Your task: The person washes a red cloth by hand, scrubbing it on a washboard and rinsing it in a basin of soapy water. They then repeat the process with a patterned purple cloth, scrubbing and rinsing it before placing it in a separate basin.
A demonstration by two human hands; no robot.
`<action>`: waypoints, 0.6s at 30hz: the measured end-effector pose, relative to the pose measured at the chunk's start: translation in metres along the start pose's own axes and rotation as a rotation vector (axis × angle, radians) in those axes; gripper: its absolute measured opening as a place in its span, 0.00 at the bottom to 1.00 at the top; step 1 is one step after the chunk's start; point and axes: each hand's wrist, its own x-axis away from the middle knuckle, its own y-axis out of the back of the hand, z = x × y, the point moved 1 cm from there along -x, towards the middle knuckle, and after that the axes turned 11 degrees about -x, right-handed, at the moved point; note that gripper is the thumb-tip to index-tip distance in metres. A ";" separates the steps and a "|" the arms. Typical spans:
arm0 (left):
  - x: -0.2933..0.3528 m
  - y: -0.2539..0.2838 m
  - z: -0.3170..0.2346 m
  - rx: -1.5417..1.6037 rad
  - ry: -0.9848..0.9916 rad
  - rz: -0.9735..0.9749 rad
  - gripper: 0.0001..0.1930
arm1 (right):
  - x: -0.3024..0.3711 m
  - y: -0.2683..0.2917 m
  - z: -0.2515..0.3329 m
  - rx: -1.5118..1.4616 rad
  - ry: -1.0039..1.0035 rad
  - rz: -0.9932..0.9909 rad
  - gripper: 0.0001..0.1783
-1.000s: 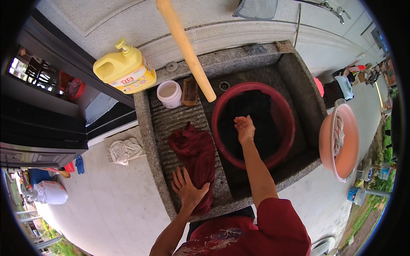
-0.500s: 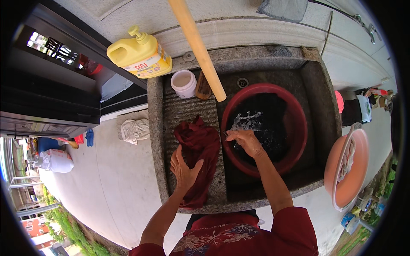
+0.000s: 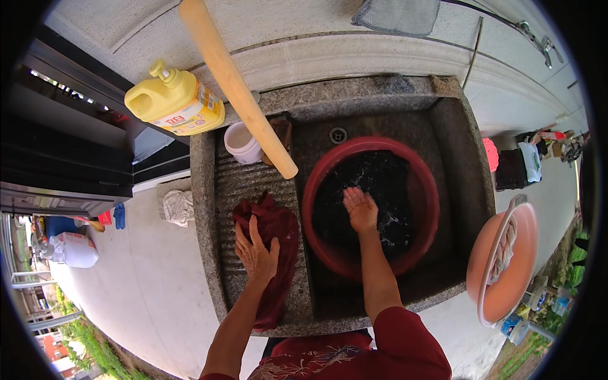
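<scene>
My left hand (image 3: 257,254) rests on a wet dark red cloth (image 3: 278,278), its fingers spread over the crumpled fabric. The cloth lies lengthwise on the ribbed stone washboard (image 3: 221,183) that forms the left part of a stone sink. My right hand (image 3: 361,210) is palm up with the fingers stretched out, at the surface of the dark water in a red plastic basin (image 3: 434,196). It holds nothing I can see. Light splashes and foam show on the water around it.
A pale wooden pole (image 3: 237,88) slants over the washboard's far end, above a white tub (image 3: 242,144) and a brown brush (image 3: 280,133). A yellow pump jug (image 3: 174,101) stands at the far left corner. Right of the stone sink (image 3: 478,190) is a pink basin (image 3: 487,266) holding cloth.
My right hand has turned palm up and moved further over the basin's water, its fingers now extended. My left hand stays on the cloth. The whole view has shifted slightly.
</scene>
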 end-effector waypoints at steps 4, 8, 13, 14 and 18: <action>-0.002 -0.003 0.001 -0.037 -0.015 -0.006 0.40 | -0.016 0.037 0.017 0.037 -0.004 0.163 0.22; -0.003 -0.007 0.003 -0.057 -0.040 0.006 0.41 | -0.019 0.019 0.009 0.074 -0.035 0.081 0.21; -0.007 -0.009 0.012 0.107 0.003 -0.010 0.38 | 0.067 -0.112 -0.049 0.503 -0.419 0.190 0.26; -0.012 -0.007 0.014 0.167 0.060 -0.016 0.38 | 0.083 -0.133 -0.071 0.621 -0.525 0.271 0.25; -0.061 -0.004 0.018 0.444 0.178 -0.127 0.25 | 0.071 -0.170 -0.137 1.109 0.061 0.556 0.18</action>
